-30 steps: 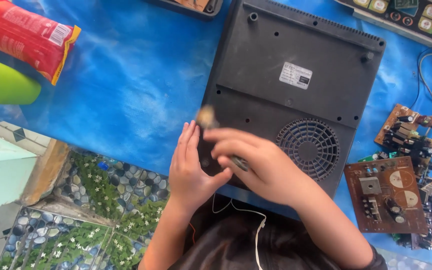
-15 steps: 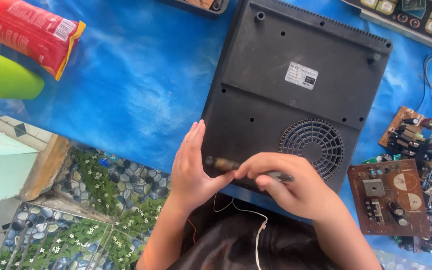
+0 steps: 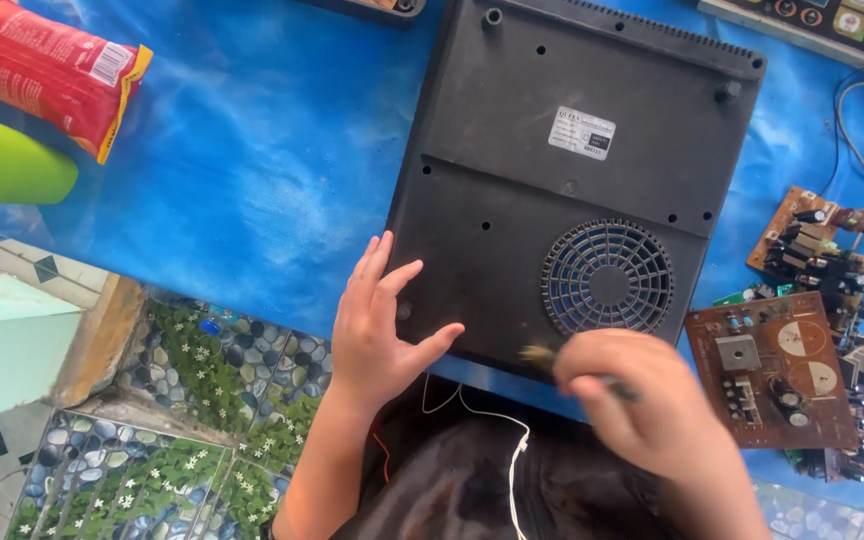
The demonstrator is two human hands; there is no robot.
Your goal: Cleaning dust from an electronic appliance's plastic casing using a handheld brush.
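Observation:
A black, flat appliance [image 3: 552, 190] lies upside down on a blue cloth [image 3: 252, 170], with a round fan grille [image 3: 607, 277] near its front edge. My left hand [image 3: 377, 330] rests flat on its near left corner with the fingers spread. My right hand [image 3: 642, 405] is blurred just below the grille at the near edge. It is closed around a small brush [image 3: 537, 357] whose bristle end points left.
A brown circuit board [image 3: 772, 375] and a second board with wires [image 3: 812, 245] lie right of the appliance. A red snack packet [image 3: 42, 70] and a green cup [image 3: 7, 165] are at the far left. A control panel [image 3: 832, 25] lies top right. A thin white cable [image 3: 512, 460] hangs at my chest.
My right hand has carried the brush from the near left corner to the right along the front edge, under the grille. The left hand has stayed on the corner.

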